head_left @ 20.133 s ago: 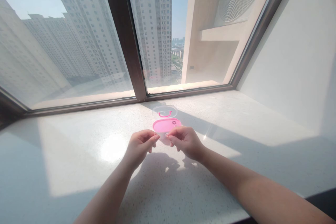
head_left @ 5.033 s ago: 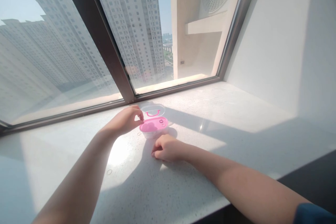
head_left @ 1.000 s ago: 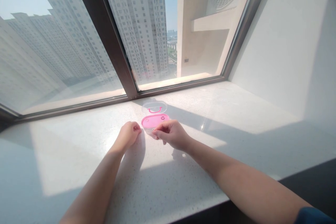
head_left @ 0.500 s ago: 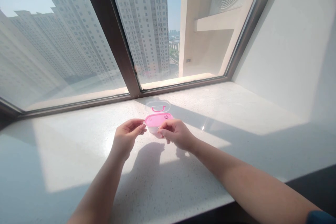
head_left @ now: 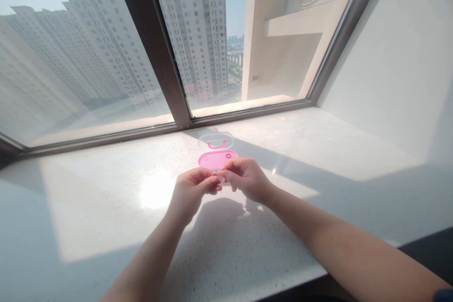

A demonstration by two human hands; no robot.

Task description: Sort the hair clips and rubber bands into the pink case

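Observation:
My left hand [head_left: 193, 192] and my right hand [head_left: 249, 180] meet fingertip to fingertip over the sill. Each is closed in a pinch. Between the tips shows a small, pale, silvery loop [head_left: 215, 173], too small to name surely. Just behind the fingers stands an oval pink-topped case [head_left: 214, 159], its front largely covered by my hands. A small dark ring [head_left: 228, 155] lies on the right of its pink top, with a fainter round mark on the left. Beyond it is a clear oval lid [head_left: 216, 138] with a curved pink handle [head_left: 216, 145].
The pale speckled windowsill [head_left: 116, 207] carries bright sun patches and hand shadows. Dark window frame [head_left: 182, 118] bounds it at the back, a white wall [head_left: 399, 71] at the right. Its front edge drops off at the lower right.
My left hand has moved right, away from the case's left side, until its fingertips meet those of my right hand. The view has shifted slightly.

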